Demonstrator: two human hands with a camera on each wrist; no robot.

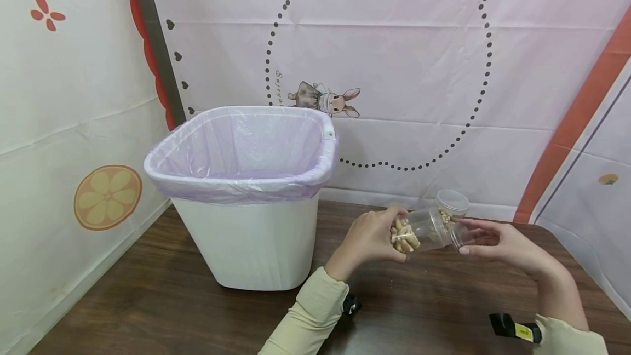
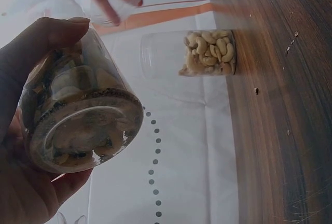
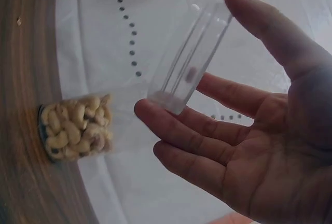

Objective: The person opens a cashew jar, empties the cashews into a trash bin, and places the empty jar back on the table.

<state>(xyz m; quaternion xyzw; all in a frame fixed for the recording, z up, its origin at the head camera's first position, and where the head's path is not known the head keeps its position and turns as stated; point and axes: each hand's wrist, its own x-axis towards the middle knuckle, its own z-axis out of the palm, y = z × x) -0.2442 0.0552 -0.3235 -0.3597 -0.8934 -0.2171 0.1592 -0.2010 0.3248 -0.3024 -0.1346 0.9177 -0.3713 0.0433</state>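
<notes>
My left hand point(image 1: 371, 237) grips a clear plastic jar point(image 1: 428, 228) near its base, tilted almost onto its side with the mouth to the right. Pale nuts point(image 1: 404, 236) are gathered toward the jar's bottom; in the left wrist view they show darkly through the base point(image 2: 83, 136). Between thumb and fingers, my right hand point(image 1: 498, 241) pinches a clear round lid point(image 3: 192, 53), held close by the jar's mouth. Behind them a second clear jar point(image 1: 452, 204), part full of cashews point(image 3: 78, 128), stands upright on the table, partly covered by the held jar in the head view.
To the left stands a white bin point(image 1: 251, 240) lined with a thin purple bag point(image 1: 241, 188). The dark wooden table point(image 1: 409, 311) has small crumbs point(image 2: 256, 91) on it. A printed cloth point(image 1: 404, 70) hangs behind as a backdrop.
</notes>
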